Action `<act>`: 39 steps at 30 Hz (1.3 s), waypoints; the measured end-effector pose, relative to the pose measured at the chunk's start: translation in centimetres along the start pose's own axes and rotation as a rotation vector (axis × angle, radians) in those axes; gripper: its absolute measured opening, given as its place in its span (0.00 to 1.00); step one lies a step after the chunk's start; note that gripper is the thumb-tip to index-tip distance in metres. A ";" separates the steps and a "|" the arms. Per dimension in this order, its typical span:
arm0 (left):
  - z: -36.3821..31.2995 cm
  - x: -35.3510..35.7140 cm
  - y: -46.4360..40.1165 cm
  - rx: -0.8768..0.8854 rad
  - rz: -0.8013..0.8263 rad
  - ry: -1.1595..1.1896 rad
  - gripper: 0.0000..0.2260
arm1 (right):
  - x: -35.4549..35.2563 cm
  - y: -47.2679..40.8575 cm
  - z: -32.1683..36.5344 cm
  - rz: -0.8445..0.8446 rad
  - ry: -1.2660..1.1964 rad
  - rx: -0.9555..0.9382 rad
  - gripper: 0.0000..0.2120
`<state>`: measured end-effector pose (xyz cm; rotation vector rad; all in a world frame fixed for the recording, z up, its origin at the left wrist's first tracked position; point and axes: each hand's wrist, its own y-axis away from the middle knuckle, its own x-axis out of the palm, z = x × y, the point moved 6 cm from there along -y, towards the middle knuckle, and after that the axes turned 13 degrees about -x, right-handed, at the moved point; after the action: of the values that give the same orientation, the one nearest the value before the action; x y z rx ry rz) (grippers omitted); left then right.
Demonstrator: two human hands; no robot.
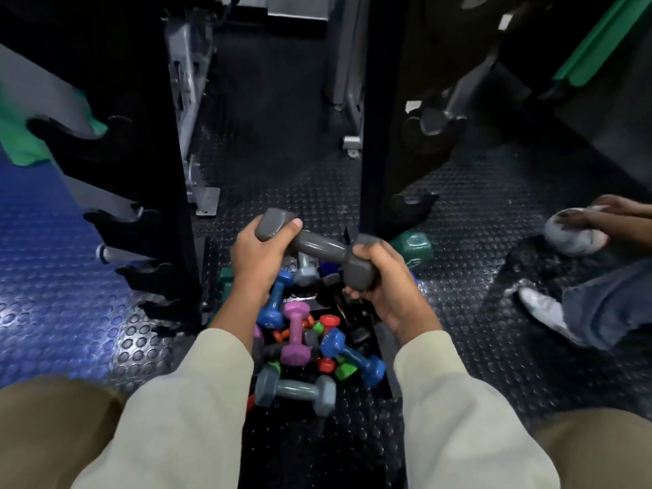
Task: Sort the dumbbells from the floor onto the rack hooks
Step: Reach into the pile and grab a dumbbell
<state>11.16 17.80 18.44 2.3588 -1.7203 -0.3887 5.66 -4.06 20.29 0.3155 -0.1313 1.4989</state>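
Note:
Both hands hold a dark grey dumbbell (317, 247) above a pile on the floor. My left hand (257, 255) grips its far head and my right hand (377, 280) grips its near head. Below lie a purple dumbbell (296, 333), two blue dumbbells (275, 301) (352, 354), a grey-blue dumbbell (294, 390), and small red and green ones (328, 321). A dark green dumbbell (412, 247) sits behind my right hand. The black rack upright (176, 171) carries empty hooks (120, 222) on the left; a second upright (379, 135) has a hook (412, 204).
Another person sits at the right, with a hand on a grey ball (573, 231), a white shoe (543, 310) and a jeans leg. Grey machine frames (347, 82) stand behind the rack. Studded rubber flooring (458, 312) surrounds the pile.

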 end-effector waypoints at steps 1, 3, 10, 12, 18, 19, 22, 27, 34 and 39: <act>-0.6 0.2 0.4 0.010 -0.001 -0.006 0.15 | -0.1 0.6 0.6 -0.003 -0.012 -0.001 0.15; -1.8 0.6 1.4 0.028 0.001 -0.015 0.15 | -0.5 1.9 1.8 -0.012 -0.023 -0.008 0.14; -4.4 3.8 4.7 0.058 0.095 -0.059 0.16 | -3.1 6.0 6.1 -0.010 0.000 0.005 0.34; -4.9 4.9 5.5 0.075 0.124 -0.086 0.17 | -3.7 7.2 6.7 0.000 -0.032 0.034 0.34; -5.4 8.3 7.8 0.129 0.220 -0.203 0.23 | -5.2 10.5 8.5 -0.076 -0.082 0.050 0.23; -5.4 8.8 8.2 0.114 0.249 -0.204 0.24 | -5.5 10.9 8.9 -0.112 -0.084 0.041 0.24; -5.5 10.4 9.0 0.082 0.340 -0.236 0.28 | -6.2 12.3 10.2 -0.197 -0.072 -0.018 0.24; -6.2 10.4 7.2 0.108 0.159 0.126 0.19 | -7.5 13.9 12.3 -0.349 -0.033 -0.201 0.09; -7.7 11.2 3.3 0.124 0.220 0.080 0.24 | -7.5 13.4 13.1 -0.576 -0.073 -0.311 0.27; -8.7 15.4 4.0 0.131 0.548 0.108 0.31 | -5.6 8.0 11.8 -0.643 -0.182 -0.419 0.14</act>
<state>14.84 1.94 26.42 1.8250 -2.2828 -0.0578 -1.36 -12.52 30.99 0.1314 -0.4391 0.7777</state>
